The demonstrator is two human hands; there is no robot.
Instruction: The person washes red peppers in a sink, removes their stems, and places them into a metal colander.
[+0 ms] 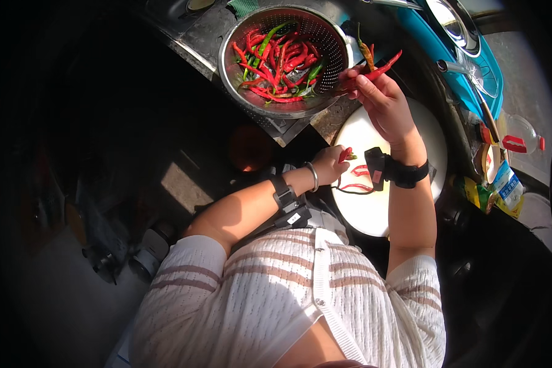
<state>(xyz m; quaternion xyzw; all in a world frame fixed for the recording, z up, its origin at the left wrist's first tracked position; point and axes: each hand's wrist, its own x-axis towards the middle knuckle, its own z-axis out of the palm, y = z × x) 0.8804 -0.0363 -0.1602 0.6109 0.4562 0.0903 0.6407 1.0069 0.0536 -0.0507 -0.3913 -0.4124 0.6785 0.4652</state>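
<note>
My right hand (377,99) is raised beside the right rim of a perforated metal colander (342,34), its fingers closed on several chili peppers (382,68), red ones and an orange-brown one with a green stem. Inside the colander lie many red chili peppers (283,60) and a few green ones. Lower down, my left hand (333,163) grips a small bunch of red chili pieces (346,155) over the left edge of a round white cutting board (363,216). Red chili peppers (356,186) rest on the board, partly hidden by my right wrist and its strapped device.
At the upper right, a blue tray (497,99) holds a metal bowl (453,23) and a wire skimmer (480,76). A clear plastic bottle (524,133) and packets (508,184) stand along the right. A green cloth (244,7) lies behind the colander.
</note>
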